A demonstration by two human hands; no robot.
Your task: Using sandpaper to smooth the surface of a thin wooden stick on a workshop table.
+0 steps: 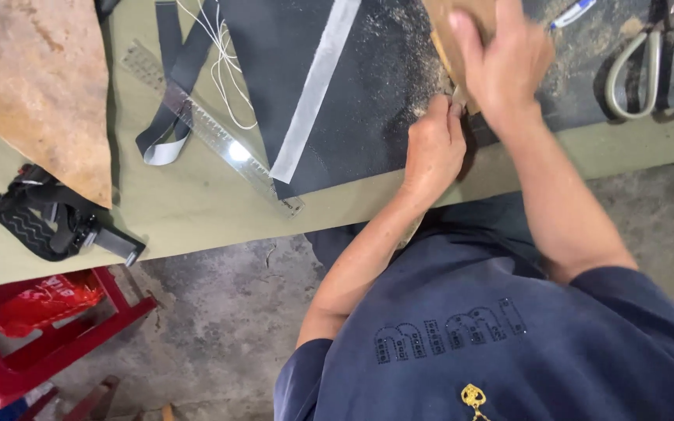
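Near the table's front edge: both hands work on a tan leather piece (450, 19) lying on a black mat (368, 86) dusted with pale shavings.
Right hand (505, 62): laid flat over the leather, fingers pressed down on it, pinning it to the mat rather than pinching it.
Left hand (434, 144): closed in a fist at the leather's lower edge; a small tool seems to sit in its grip, but it is too hidden to name.
Handling: the leather looks light, fairly stiff yet bendable, and likely to slide on the dusty mat; a broad palm hold close to the worked edge suits it best.
Around: a clear ruler (212, 129) and grey strip (315, 86) to the left, a larger brown hide (37, 86) further left, metal shears (657, 70) at right.
Table (196, 210): covered in olive cloth.
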